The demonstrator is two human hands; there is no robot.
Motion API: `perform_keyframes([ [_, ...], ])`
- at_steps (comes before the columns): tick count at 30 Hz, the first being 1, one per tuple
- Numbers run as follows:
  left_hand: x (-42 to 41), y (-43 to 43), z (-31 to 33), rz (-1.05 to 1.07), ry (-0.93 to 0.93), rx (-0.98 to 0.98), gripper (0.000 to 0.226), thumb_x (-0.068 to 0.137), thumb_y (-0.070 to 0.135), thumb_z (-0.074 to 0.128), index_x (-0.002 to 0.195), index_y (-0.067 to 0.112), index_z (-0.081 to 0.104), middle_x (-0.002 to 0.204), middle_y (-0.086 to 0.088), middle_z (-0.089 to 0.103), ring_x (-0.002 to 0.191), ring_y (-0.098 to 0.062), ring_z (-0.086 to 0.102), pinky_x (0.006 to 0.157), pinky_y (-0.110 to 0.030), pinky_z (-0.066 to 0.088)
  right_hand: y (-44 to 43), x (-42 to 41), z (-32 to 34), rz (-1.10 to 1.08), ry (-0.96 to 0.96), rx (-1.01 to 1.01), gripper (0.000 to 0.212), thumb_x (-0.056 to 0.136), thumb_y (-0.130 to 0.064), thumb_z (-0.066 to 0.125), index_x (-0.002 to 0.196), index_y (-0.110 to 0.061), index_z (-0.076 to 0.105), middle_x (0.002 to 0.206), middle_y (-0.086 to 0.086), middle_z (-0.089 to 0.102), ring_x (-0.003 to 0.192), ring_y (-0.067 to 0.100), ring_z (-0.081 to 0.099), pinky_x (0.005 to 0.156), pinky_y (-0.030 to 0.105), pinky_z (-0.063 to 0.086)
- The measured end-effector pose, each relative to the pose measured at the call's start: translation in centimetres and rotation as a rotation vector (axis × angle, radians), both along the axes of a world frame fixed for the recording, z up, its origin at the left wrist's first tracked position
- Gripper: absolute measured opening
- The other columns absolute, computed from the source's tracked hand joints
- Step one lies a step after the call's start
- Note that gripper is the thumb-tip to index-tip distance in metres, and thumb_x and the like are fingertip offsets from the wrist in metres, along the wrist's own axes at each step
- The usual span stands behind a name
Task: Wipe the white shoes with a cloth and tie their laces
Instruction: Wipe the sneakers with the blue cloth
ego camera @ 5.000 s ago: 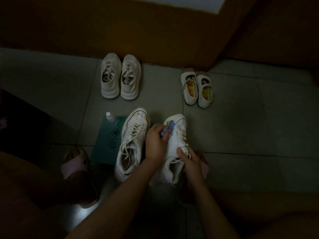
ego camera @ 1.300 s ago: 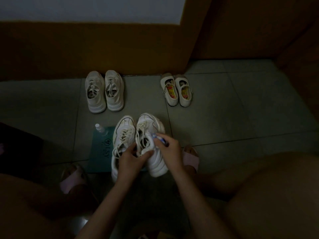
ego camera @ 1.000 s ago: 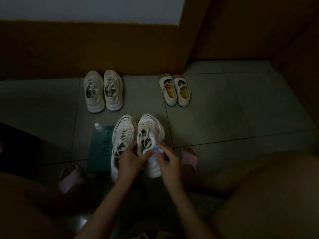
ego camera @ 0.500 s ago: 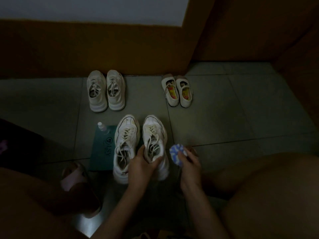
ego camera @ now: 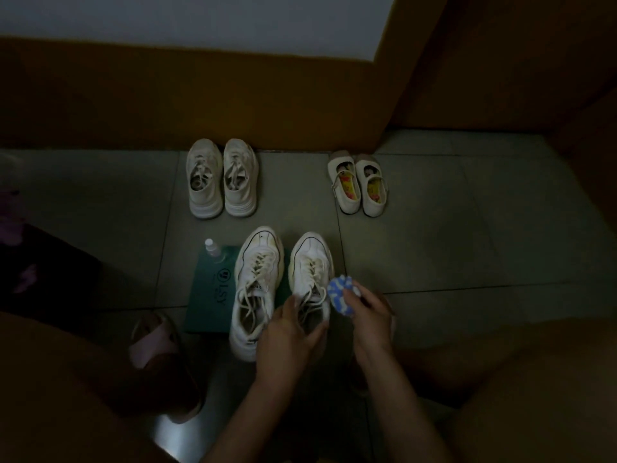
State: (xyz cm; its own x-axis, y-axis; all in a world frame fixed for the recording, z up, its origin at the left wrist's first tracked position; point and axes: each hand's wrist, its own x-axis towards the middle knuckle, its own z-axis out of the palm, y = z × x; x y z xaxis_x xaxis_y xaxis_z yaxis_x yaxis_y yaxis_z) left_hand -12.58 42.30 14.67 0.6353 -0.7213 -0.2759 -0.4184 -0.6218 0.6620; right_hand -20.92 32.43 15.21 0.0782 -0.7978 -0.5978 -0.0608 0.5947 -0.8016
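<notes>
Fingers (ego camera: 293, 304) of L hand (ego camera: 288, 334) curl round the heel collar of the R-side white shoe (ego camera: 310, 267) and grip it. R hand (ego camera: 370, 317) pinches a balled blue-and-white cloth (ego camera: 340, 295) just beside that shoe's outer side; touching or not, can't tell. Alongside sits the L-side white shoe (ego camera: 255, 289), partly on a green mat (ego camera: 210, 295). Laces (ego camera: 258, 262) on both look loose, untied.

Risks, as I judge:
- Dim light means missed dirt, esp. on the yellowish toe areas.
- Loose lace ends could drag under the cloth.
- A hard wipe w/ only a heel hold might twist the shoe free.
- Small spray bottle (ego camera: 212, 250) at the mat's far corner could tip if a shoe gets shoved fwd.

Pink slipper (ego camera: 152, 339) lies near, L of the mat. Floor tiles (ego camera: 434, 245) are grey, smooth, slightly glossy. Two more pale pairs stand by the wall: sneakers (ego camera: 222, 178) and strap shoes (ego camera: 359, 183). Behind them is brown panelling (ego camera: 200, 95), w/ white wall (ego camera: 200, 18) above.
</notes>
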Motion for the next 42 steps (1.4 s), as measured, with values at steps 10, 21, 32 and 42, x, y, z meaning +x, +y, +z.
perform_keyframes([
  [10, 9.1, -3.0, -1.0, 0.235, -0.179, 0.021, 0.064, 0.073, 0.042, 0.073, 0.123, 0.008, 0.055, 0.127, -0.016, 0.054, 0.115, -0.035, 0.05, 0.092, -0.044, 0.043, -4.3, 6.6, 0.3, 0.224, -0.091, -0.071, 0.033, 0.087, -0.007, 0.062, 0.119, -0.004, 0.061, 0.112, 0.014, 0.067, 0.104, 0.026, 0.064, 0.094, 0.039, 0.051],
  [21, 10.6, -4.0, -3.5, 0.358, 0.153, 0.13, 0.072, 0.079, 0.042, 0.069, 0.135, 0.005, 0.043, 0.13, -0.019, 0.052, 0.119, -0.034, 0.05, 0.093, -0.038, 0.042, -8.4, 15.2, -4.2, 0.536, 0.132, -0.31, 0.033, 0.088, -0.004, 0.06, 0.121, 0.002, 0.059, 0.118, 0.018, 0.062, 0.107, 0.026, 0.059, 0.077, 0.019, 0.049],
  [32, 10.9, -3.8, -4.5, 0.348, 0.075, 0.157, 0.066, 0.071, 0.051, 0.072, 0.12, 0.009, 0.057, 0.114, -0.011, 0.064, 0.103, -0.027, 0.06, 0.081, -0.033, 0.047, -8.1, 18.2, -7.6, 1.005, 0.276, -0.619, 0.022, 0.094, -0.007, 0.051, 0.103, 0.005, 0.067, 0.102, 0.013, 0.069, 0.1, 0.025, 0.06, 0.088, 0.017, 0.039],
  [42, 10.9, -3.9, -4.4, 0.359, 0.024, 0.168, 0.068, 0.075, 0.047, 0.071, 0.129, 0.01, 0.052, 0.124, -0.009, 0.059, 0.111, -0.027, 0.057, 0.085, -0.035, 0.045, -6.3, 14.8, -7.7, 1.147, 0.326, -0.834, 0.028, 0.087, -0.001, 0.059, 0.115, 0.0, 0.064, 0.126, 0.015, 0.06, 0.115, 0.029, 0.051, 0.085, -0.003, 0.02],
])
